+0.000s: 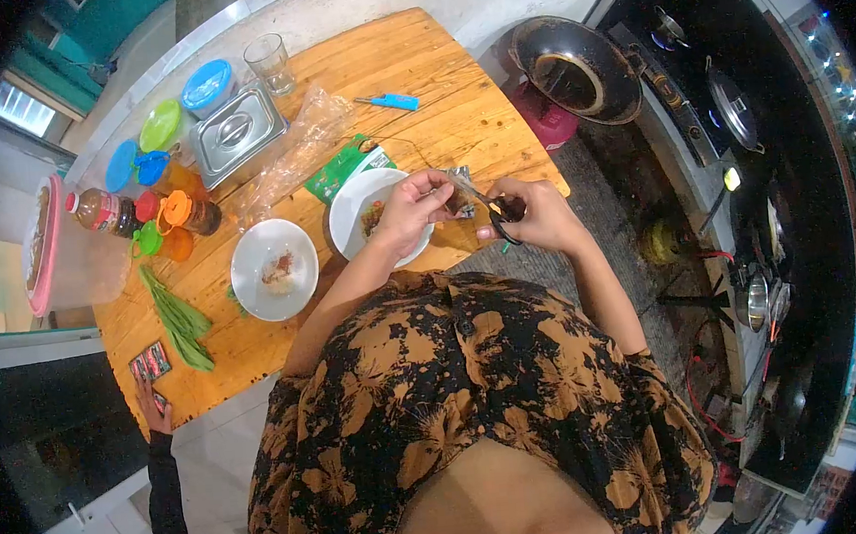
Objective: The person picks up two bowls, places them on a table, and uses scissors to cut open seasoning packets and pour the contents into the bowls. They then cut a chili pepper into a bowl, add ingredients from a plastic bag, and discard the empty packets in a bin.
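My right hand (pixel 541 221) is closed around the black handles of a pair of scissors (pixel 508 230). Their blades point left, at a small shiny sachet (pixel 460 203). My left hand (pixel 416 208) pinches that sachet above the right side of a white bowl (pixel 344 235). Some chopped, mixed food lies in this bowl, partly hidden by my left hand. Whether the blades are cutting the sachet cannot be made out. To the left stands a second white bowl (pixel 277 305) with pale and reddish powder in it. Behind the first bowl lies a green packet (pixel 337 169).
Leafy greens (pixel 179 319), sauce bottles (pixel 107 212), a lidded metal container (pixel 235 137), a glass (pixel 270 65) and a blue lighter (pixel 395 102) are on the wooden table (pixel 413 50). Another person's hand (pixel 156 410) touches the table near red packets (pixel 150 362). A wok (pixel 578 68) and stove stand right.
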The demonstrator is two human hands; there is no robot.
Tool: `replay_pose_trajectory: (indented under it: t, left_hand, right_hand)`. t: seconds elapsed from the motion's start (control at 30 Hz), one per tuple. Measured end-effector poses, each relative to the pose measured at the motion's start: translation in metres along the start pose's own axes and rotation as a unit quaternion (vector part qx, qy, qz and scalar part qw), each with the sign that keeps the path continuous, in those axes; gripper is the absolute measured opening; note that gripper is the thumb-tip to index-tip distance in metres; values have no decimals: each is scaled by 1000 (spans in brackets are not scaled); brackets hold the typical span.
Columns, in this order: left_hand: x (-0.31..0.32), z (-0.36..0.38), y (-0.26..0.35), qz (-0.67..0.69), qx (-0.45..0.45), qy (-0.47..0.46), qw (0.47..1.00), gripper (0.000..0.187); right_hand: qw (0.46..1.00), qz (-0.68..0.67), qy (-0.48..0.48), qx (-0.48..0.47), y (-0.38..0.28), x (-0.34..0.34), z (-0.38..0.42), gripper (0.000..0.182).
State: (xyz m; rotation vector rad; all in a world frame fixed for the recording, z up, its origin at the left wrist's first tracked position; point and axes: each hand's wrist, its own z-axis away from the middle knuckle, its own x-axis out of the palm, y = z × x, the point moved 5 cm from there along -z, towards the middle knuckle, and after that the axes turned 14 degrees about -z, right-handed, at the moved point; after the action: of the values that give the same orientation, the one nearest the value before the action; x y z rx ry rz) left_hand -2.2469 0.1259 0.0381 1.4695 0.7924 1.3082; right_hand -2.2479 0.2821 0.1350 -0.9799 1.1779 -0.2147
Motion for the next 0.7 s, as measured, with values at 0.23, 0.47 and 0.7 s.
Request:
replay_pose_trajectory:
  t: [0.23, 0.47, 0.7]
  left_hand:
    - [-5, -2, -2, -27, -16, 5, 1000, 10]
    - [-10, 1, -1, -36, -24, 5, 999, 10]
    - [-30, 42, 20, 50, 4, 26, 998, 9]
  right_hand:
    - [999, -29, -25, -13, 9, 3, -5, 45]
    - [998, -66, -24, -3, 24, 5, -13, 39]
    - [994, -83, -11, 66, 86, 12, -41, 51]
